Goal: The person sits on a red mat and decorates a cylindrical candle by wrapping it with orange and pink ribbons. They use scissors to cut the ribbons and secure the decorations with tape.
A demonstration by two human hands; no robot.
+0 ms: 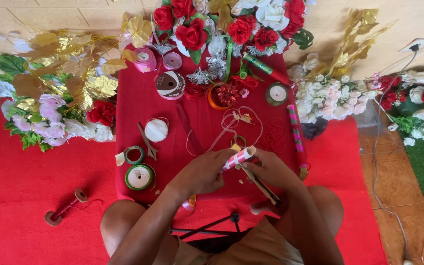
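Note:
My left hand [203,172] grips a short stick wrapped in pink and white striped ribbon [238,158], holding it tilted up to the right. My right hand [271,169] pinches the stick's upper end and also holds a thin dark and tan stick-like tool [266,189] that points down to the right. Both hands hover over the near edge of a low table covered in red cloth [138,105]. My knees show below the hands.
On the cloth lie scissors [147,141], green tape rolls [139,176], a white roll [156,130], pink ribbon spools [145,60], a long wrapped stick [296,137] and loose ribbon. Artificial flower bunches [55,105] ring the table. A red thread spool [66,208] lies on the red carpet.

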